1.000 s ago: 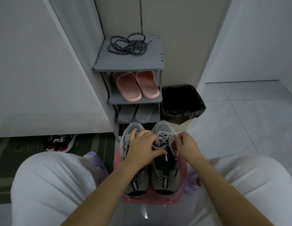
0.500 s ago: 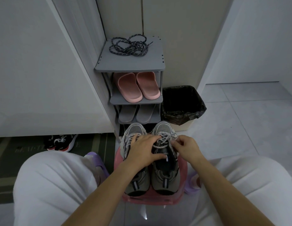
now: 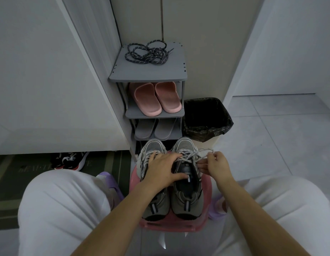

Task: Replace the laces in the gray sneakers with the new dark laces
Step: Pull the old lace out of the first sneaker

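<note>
Sneakers [image 3: 186,204] on stool [image 3: 171,225], toes toward frame top, rack [image 3: 147,74] beyond; our left hand [image 3: 161,169] spread across them, right hand [image 3: 215,166] pinching lace [image 3: 190,154].

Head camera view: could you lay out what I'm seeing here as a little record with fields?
shoes: gray sneakers, side by side on a pink stool
left hand: rests flat across both sneakers
right hand: pinches the light lace of the right sneaker
dark laces: tangled on top of the shoe rack, untouched
progress: light laces in both shoes
</note>
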A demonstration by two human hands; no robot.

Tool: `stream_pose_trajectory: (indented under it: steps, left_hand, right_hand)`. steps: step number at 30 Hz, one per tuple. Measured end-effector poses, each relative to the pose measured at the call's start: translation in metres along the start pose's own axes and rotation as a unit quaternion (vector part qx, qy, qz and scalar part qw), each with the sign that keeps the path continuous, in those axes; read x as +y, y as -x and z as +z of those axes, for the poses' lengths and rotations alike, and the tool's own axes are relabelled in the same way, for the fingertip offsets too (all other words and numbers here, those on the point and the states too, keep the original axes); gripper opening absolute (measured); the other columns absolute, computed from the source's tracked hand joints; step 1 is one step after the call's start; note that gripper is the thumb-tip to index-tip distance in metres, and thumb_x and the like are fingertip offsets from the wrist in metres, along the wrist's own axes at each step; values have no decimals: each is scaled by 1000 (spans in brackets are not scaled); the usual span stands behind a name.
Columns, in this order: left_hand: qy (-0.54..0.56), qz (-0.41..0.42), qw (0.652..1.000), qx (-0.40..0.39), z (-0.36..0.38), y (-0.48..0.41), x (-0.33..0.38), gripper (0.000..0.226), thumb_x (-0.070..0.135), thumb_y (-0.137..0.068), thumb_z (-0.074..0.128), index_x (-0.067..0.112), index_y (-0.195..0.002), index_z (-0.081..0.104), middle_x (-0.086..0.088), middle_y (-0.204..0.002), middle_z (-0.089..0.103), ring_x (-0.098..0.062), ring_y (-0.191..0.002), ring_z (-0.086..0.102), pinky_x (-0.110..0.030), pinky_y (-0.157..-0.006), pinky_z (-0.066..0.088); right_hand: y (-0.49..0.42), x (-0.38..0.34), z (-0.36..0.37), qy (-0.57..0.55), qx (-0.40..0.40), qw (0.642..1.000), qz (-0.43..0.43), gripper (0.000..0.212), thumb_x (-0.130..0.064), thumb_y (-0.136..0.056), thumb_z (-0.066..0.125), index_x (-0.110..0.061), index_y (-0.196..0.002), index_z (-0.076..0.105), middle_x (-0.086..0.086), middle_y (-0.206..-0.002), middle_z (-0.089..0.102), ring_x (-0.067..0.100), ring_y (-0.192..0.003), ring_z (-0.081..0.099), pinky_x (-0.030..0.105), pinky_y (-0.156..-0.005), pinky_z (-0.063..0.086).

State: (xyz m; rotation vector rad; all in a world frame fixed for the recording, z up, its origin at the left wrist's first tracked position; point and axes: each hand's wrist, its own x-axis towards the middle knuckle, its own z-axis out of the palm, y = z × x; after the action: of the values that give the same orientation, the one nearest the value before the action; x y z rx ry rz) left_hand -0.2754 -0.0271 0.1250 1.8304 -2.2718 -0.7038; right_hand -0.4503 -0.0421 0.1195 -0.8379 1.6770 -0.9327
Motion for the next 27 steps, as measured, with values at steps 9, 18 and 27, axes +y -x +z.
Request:
stream_pose_trajectory:
  steps: [9,18,27]
  left_hand:
    - [-1,-4,1000,-1,-1,0,2,76,68,-71,62,34,-136,42,10,-135,51,-15,-129,39,-40,-116,13]
    - [3,-8,1000,2,-2,1,3,75,66,-70,64,33,-134,43,9,-131,53,-15,-126,41,-38,-114,14]
    - [5,-9,1000,5,-2,2,3,76,66,-70,64,32,-134,43,8,-132,53,-16,-127,42,-37,-114,15]
  right_hand:
    - [2,2,1,21,-6,999,-26,18,-15,-100,39,-2,-89,46,12,-76,63,23,-68,62,35,-68,56]
    - [5,4,0,81,-23,995,-56,17,-15,-96,49,0,-88,52,17,-83,65,22,-70,60,35,-70,53]
    - [8,5,-2,110,-48,990,-77,16,-17,-92,56,-8,-79,55,1,-68,58,15,-65,55,33,-71,49]
